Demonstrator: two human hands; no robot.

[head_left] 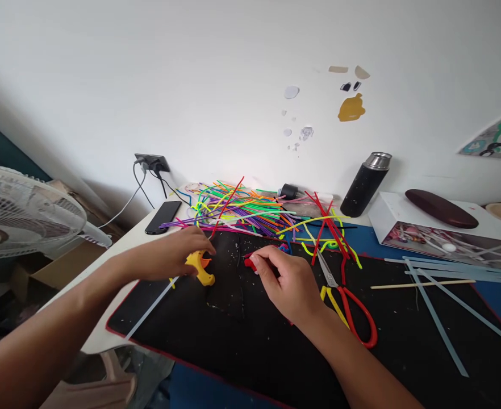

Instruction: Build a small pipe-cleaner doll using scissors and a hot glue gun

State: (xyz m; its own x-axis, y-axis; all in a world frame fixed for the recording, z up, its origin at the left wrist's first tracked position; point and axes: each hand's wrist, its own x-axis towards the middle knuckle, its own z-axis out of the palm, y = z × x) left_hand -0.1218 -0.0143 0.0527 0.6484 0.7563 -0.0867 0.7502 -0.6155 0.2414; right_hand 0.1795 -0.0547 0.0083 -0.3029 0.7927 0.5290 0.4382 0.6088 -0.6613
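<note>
My left hand (178, 250) is closed from above around a yellow hot glue gun (200, 270) with an orange trigger. A long translucent glue stick (152, 309) runs back from it toward the near left edge of the mat; its nozzle is hidden. Opposite it, my right hand (291, 284) pinches a small fuzzy red piece (249, 262), apparently bent pipe cleaner, between thumb and fingertips. Most of that piece is covered by the fingers. Just right of this hand lie red-handled scissors (357, 318), blades pointing away. A small blue twisted piece (284, 248) sits behind the right hand.
A heap of coloured pipe cleaners (242, 210) lies along the wall. Nearby are a phone (164, 217), a black thermos (366, 184) and a white box (429, 227). Glue sticks (442, 318) and a wooden stick (423, 284) lie right on the black mat (233, 346). A fan (33, 210) stands left.
</note>
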